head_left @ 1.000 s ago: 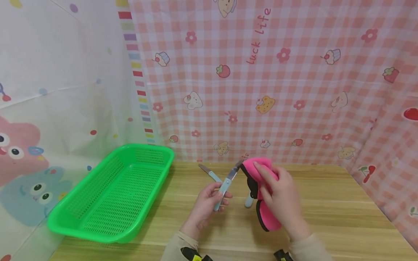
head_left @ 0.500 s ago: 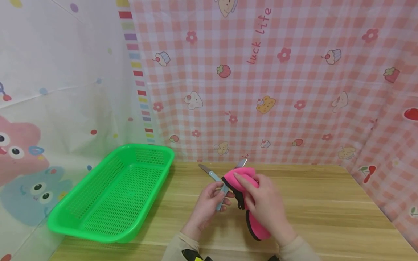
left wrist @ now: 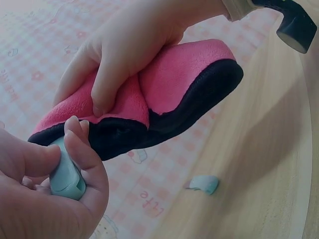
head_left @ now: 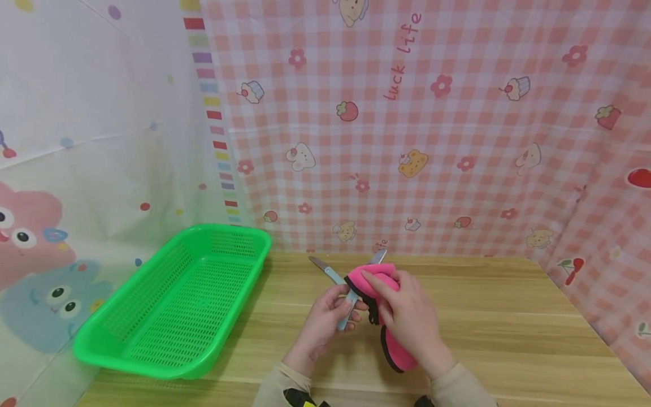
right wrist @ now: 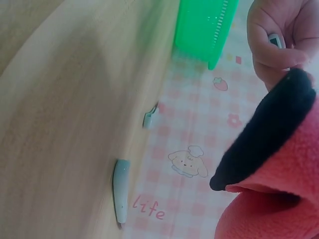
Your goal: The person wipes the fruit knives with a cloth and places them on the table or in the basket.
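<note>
In the head view my left hand point(head_left: 325, 316) grips the light blue handle of a knife point(head_left: 347, 314), its blade pointing away to the upper right. My right hand point(head_left: 412, 316) holds a folded pink cloth with black edging point(head_left: 373, 280) against that knife. The cloth covers the middle of the knife, and a bit of shiny blade shows past it. From the left wrist view, thumb and fingers pinch the knife handle point(left wrist: 67, 174) right beside the cloth point(left wrist: 184, 74). A second knife point(head_left: 331, 274) with a matching handle lies on the table behind my left hand.
Another light blue handle point(right wrist: 121, 191) lies on the table in the right wrist view; the cloth hides it in the head view. A green plastic basket point(head_left: 203, 305) stands on the left of the wooden table point(head_left: 519, 328). Checked pink fabric point(head_left: 386, 130) hangs behind.
My right hand has moved the cloth left and slightly down, from beside the blade onto the knife. Over the last half second it has shifted only slightly. My left hand stays nearly in place.
</note>
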Action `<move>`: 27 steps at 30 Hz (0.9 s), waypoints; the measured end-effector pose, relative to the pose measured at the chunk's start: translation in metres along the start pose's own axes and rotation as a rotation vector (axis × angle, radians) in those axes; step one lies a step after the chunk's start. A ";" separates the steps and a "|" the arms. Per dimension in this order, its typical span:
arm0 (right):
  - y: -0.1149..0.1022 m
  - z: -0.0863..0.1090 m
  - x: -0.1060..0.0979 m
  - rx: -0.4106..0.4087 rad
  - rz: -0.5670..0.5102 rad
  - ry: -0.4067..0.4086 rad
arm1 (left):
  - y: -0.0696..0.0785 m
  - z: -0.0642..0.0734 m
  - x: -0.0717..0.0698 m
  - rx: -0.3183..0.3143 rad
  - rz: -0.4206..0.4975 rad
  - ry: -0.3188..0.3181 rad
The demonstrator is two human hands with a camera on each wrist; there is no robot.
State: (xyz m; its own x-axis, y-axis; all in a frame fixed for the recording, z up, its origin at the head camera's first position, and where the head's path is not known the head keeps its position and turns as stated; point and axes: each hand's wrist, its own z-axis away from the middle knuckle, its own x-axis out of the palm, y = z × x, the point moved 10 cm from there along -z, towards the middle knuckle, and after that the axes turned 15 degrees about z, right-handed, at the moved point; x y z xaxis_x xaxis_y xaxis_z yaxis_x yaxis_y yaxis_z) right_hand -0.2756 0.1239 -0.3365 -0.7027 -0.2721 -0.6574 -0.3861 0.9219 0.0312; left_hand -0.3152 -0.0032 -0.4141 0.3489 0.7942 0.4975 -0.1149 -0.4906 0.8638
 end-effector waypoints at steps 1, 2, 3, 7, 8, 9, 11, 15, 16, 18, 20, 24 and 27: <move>0.001 0.000 0.000 0.003 -0.004 0.000 | 0.000 0.000 0.000 0.000 0.002 0.000; 0.002 -0.001 0.000 0.005 -0.009 0.003 | 0.000 0.000 0.000 -0.002 0.003 0.000; 0.003 -0.001 0.000 0.008 -0.011 0.004 | -0.001 0.000 0.000 -0.003 0.004 -0.003; 0.010 -0.004 0.001 0.024 -0.008 0.008 | -0.001 0.000 0.001 -0.007 0.008 -0.011; 0.012 -0.005 0.001 0.029 -0.006 0.009 | -0.002 0.000 0.001 -0.008 0.009 -0.014; 0.014 -0.005 0.002 0.035 -0.002 0.009 | -0.002 0.000 0.001 -0.008 0.010 -0.016; 0.018 -0.007 0.002 0.049 -0.002 0.009 | -0.002 0.000 0.001 -0.007 0.010 -0.020; 0.028 -0.009 0.004 0.081 0.004 0.008 | -0.002 0.000 0.002 -0.010 -0.002 -0.031; 0.030 -0.009 0.003 0.088 0.004 0.010 | -0.003 0.000 0.002 -0.012 -0.004 -0.033; 0.034 -0.010 0.003 0.098 0.010 0.015 | -0.004 0.000 0.002 -0.015 -0.006 -0.033; 0.038 -0.011 0.002 0.109 0.015 0.018 | -0.004 -0.001 0.001 -0.016 -0.006 -0.030; 0.046 -0.012 0.001 0.129 0.022 0.006 | -0.005 -0.001 0.000 -0.011 -0.014 -0.020; 0.052 -0.012 0.000 0.152 0.016 -0.008 | -0.006 -0.001 -0.001 -0.013 -0.025 -0.011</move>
State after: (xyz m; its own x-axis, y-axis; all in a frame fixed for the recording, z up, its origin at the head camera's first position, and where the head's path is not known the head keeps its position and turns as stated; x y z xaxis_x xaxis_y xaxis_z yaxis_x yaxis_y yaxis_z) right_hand -0.3028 0.1686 -0.3258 -0.7032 -0.2555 -0.6635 -0.2795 0.9574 -0.0725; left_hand -0.3159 -0.0007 -0.4192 0.3623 0.8021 0.4748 -0.1177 -0.4659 0.8770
